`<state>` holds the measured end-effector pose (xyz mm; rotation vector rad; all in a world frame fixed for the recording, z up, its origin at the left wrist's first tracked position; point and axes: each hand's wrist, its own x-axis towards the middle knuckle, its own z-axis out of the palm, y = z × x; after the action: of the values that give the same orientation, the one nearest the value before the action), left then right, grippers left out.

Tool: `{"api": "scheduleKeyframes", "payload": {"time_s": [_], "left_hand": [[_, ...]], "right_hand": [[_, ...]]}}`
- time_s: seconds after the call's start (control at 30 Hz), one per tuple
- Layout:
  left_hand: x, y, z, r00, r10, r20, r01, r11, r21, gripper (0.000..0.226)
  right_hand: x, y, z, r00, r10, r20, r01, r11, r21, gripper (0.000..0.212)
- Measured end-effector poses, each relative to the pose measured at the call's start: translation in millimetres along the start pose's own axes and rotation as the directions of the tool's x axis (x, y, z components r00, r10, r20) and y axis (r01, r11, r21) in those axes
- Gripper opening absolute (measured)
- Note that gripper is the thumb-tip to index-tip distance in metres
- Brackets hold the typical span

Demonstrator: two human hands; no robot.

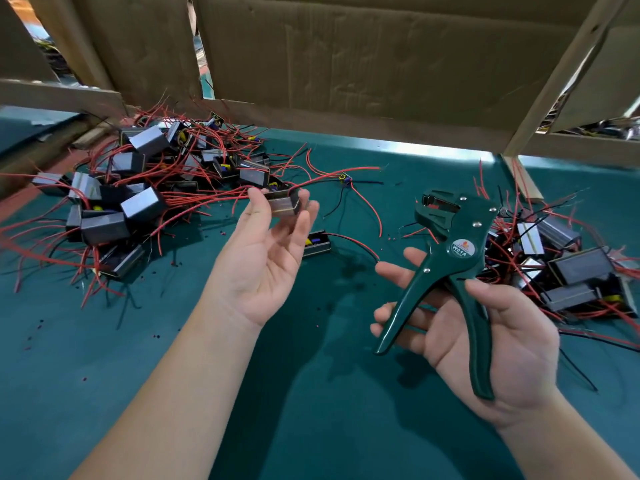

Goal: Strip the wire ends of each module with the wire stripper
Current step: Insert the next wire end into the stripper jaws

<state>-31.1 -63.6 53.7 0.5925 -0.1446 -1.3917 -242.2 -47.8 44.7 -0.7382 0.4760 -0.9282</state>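
My left hand is raised palm up and pinches a small dark module between thumb and fingertips; its red wire runs off to the right. My right hand holds the dark green wire stripper by its handles, jaws up and spread apart, to the right of the module. Another module with a red and a black wire lies on the mat below my left hand.
A heap of modules with red wires lies at the left on the green mat. A second heap of modules sits at the right. Cardboard walls and wooden slats close the back. Small red insulation bits dot the mat.
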Motion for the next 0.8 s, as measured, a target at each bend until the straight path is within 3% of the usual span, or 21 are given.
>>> {"api": "scheduleKeyframes", "payload": {"time_s": [0.07, 0.2, 0.33, 0.4, 0.5, 0.63, 0.7, 0.77, 0.8], "left_hand": [[-2.0, -0.9, 1.1, 1.0, -0.002, 0.025, 0.002, 1.0, -0.002, 0.061], [-5.8, -4.8, 4.2, 0.998, 0.057, 0.031, -0.058, 0.997, 0.04, 0.027], [-5.8, -13.7, 1.8, 0.983, 0.136, 0.123, -0.16, 0.963, 0.215, 0.026], [-5.6, -19.5, -1.6, 0.963, 0.188, 0.194, -0.247, 0.904, 0.348, 0.03], [-8.8, -26.7, -5.5, 0.923, 0.21, 0.323, -0.369, 0.724, 0.583, 0.034], [-19.6, -36.9, -4.5, 0.892, -0.091, 0.443, -0.311, 0.587, 0.747, 0.053], [-25.7, -36.8, -5.3, 0.798, -0.33, 0.503, -0.23, 0.605, 0.762, 0.07], [-29.0, -33.1, -5.4, 0.666, -0.516, 0.539, -0.267, 0.51, 0.818, 0.083], [-28.8, -32.1, -6.5, 0.642, -0.545, 0.54, -0.311, 0.459, 0.832, 0.086]], "right_hand": [[0.1, 0.0, -0.2, 1.0, 0.001, 0.005, -0.001, 1.0, 0.008, 0.092], [-0.3, 0.2, -0.9, 1.0, 0.006, 0.012, -0.006, 1.0, 0.0, 0.09], [-2.2, 0.5, -0.4, 0.996, 0.034, 0.083, -0.039, 0.997, 0.061, 0.076], [-3.9, -1.1, 1.5, 0.991, 0.025, 0.133, -0.038, 0.994, 0.098, 0.069], [-5.3, -5.9, 4.5, 0.985, 0.004, 0.172, -0.025, 0.993, 0.119, 0.072], [-4.5, -10.7, 1.9, 0.988, -0.016, 0.151, 0.004, 0.997, 0.079, 0.074], [-3.4, -12.4, -0.7, 0.99, -0.017, 0.143, 0.006, 0.997, 0.075, 0.072], [-2.6, -15.0, -3.4, 0.993, -0.005, 0.117, -0.007, 0.996, 0.094, 0.075], [-2.4, -16.0, -4.8, 0.995, 0.002, 0.103, -0.013, 0.994, 0.105, 0.075]]}}
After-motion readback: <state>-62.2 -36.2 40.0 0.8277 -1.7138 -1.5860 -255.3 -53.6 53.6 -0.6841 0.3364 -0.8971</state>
